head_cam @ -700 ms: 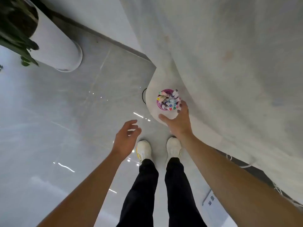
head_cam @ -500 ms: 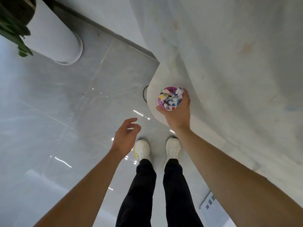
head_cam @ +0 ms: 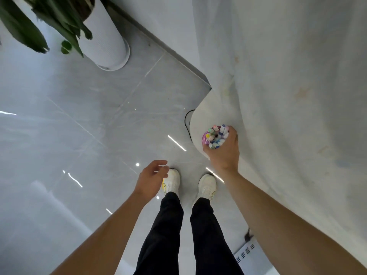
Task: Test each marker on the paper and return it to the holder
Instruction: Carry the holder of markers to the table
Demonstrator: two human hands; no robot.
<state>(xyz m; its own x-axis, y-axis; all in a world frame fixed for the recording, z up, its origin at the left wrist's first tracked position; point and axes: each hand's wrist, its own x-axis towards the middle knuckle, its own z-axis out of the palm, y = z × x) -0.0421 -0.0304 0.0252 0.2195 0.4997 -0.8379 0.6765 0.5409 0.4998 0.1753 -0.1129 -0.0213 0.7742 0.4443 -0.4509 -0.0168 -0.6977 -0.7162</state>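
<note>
At far left a white planter (head_cam: 105,40) stands on the floor. The left hand (head_cam: 152,178) hangs over the floor in front of the white shoes (head_cam: 172,181), forearm stretched forward, its fingers (head_cam: 160,163) loosely curled and holding nothing. To the right, the right hand (head_cam: 224,153) wraps its fingers (head_cam: 232,132) round the purple holder (head_cam: 205,139), full of markers (head_cam: 216,135), at the rounded corner of the white surface (head_cam: 206,114).

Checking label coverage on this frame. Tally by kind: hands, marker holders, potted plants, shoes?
hands: 2, left hand empty, right hand gripping the holder
marker holder: 1
potted plant: 1
white shoes: 2, left shoe, right shoe
total: 6
markers in the holder: too bunched to count
</note>
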